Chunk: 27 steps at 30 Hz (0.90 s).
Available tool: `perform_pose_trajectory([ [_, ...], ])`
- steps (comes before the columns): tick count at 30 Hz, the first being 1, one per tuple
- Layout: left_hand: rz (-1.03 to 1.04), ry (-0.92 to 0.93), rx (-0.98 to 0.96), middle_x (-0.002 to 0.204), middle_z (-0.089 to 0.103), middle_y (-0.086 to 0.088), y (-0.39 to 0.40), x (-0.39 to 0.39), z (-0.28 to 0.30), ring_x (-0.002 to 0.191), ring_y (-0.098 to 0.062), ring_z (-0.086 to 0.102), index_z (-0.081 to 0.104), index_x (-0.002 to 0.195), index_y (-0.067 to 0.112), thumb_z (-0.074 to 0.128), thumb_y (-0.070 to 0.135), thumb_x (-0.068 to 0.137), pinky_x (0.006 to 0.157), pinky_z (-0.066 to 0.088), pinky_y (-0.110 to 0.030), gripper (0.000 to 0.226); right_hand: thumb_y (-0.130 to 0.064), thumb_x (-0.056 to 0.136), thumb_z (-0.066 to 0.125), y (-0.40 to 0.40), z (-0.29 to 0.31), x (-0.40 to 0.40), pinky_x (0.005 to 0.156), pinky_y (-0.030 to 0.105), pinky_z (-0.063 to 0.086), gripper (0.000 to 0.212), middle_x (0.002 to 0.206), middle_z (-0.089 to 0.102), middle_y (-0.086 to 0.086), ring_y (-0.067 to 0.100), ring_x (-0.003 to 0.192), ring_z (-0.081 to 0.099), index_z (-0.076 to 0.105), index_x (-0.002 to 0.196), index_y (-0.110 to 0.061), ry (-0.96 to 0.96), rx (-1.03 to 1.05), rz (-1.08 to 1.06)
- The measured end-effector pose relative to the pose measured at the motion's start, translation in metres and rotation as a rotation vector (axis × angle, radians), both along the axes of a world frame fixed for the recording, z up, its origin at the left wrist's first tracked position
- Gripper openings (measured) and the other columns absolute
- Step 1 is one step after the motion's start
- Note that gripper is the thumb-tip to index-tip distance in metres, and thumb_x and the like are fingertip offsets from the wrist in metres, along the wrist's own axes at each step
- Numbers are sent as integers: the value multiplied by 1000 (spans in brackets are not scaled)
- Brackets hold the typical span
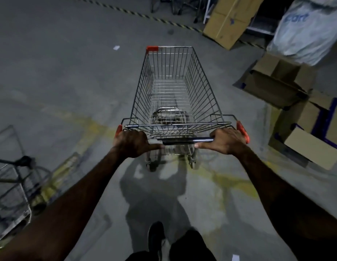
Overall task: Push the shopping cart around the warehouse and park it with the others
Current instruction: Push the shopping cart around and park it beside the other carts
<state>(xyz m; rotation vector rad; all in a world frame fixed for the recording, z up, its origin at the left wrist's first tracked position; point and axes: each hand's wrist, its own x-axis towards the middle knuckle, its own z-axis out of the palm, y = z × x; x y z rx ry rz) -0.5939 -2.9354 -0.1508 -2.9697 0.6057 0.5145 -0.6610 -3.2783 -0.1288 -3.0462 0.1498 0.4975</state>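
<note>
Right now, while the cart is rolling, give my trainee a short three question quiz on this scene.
1. True or false: both hands, left hand and right hand, grip the handle of the shopping cart.
2. On which side of the cart do the cardboard boxes lie?
3. Multiple choice: the cart basket holds A) boxes, B) a bag, C) nothing.

Key: 1 true. 2 the person's right. 3 C.

Upright wire shopping cart (175, 87); basket empty
</note>
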Motion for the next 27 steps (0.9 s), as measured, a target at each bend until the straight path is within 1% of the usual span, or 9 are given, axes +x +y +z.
perform_pose_trajectory([
  [4, 57, 77, 26, 96, 72, 5, -21, 60, 8, 113, -21, 68, 70, 77, 27, 8, 118, 61, 125, 16, -69, 112, -111, 68, 34, -16, 8, 66, 111, 50, 40, 100, 80, 76, -6, 16, 86, 73, 77, 85, -22, 6, 36, 61],
  [9, 135, 37, 10, 98, 74, 4, -44, 126, 11, 117, -22, 67, 72, 73, 24, 11, 120, 58, 126, 22, -67, 114, -108, 71, 39, -36, 18, 140, 123, 55, 29, 91, 106, 79, -3, 21, 111, 72, 79, 100, -32, -10, 57, 116],
  [11, 156, 57, 19, 114, 77, 2, -54, 149, 15, 127, -23, 64, 75, 80, 26, 13, 120, 59, 125, 23, -65, 114, -110, 69, 36, -46, 23, 169, 123, 58, 28, 94, 90, 78, -5, 19, 101, 73, 78, 85, -27, -3, 77, 117],
  [13, 188, 39, 8, 123, 77, 1, -64, 173, 17, 132, -23, 62, 76, 82, 28, 15, 119, 59, 126, 19, -63, 113, -105, 75, 40, -52, 34, 197, 123, 54, 29, 83, 74, 66, -11, 16, 93, 70, 64, 69, -26, -4, 79, 165],
  [15, 222, 49, 7, 124, 78, 0, -71, 194, 16, 133, -22, 62, 74, 78, 28, 18, 119, 60, 128, 16, -62, 108, -94, 85, 47, -56, 50, 220, 120, 47, 33, 65, 72, 54, -16, 15, 98, 65, 50, 66, -32, 81, 121, 195],
  [16, 237, 42, 4, 124, 78, 0, -75, 206, 15, 133, -22, 62, 73, 75, 28, 21, 119, 61, 128, 16, -62, 105, -93, 85, 47, -59, 53, 235, 119, 46, 34, 64, 75, 55, -15, 17, 102, 67, 51, 68, -32, 93, 127, 209],
  [21, 284, 46, 10, 106, 78, 4, -94, 268, 12, 120, -21, 66, 71, 70, 27, 15, 120, 57, 125, 21, -62, 109, -104, 75, 42, -82, 38, 319, 120, 53, 35, 80, 92, 72, -6, 20, 95, 68, 65, 77, -28, 48, 80, 242],
  [24, 288, 48, 24, 115, 77, 4, -102, 312, 10, 125, -23, 64, 66, 71, 33, 10, 120, 57, 127, 19, -64, 104, -108, 71, 38, -91, 30, 376, 116, 50, 39, 91, 96, 76, -7, 19, 100, 72, 70, 84, -24, 29, 58, 256],
  [27, 306, 48, 21, 123, 76, 4, -103, 365, 6, 130, -24, 63, 74, 86, 32, 7, 120, 57, 127, 17, -67, 114, -110, 68, 34, -96, 19, 436, 112, 49, 39, 99, 85, 76, -8, 15, 90, 73, 75, 83, -22, 17, 43, 273],
])
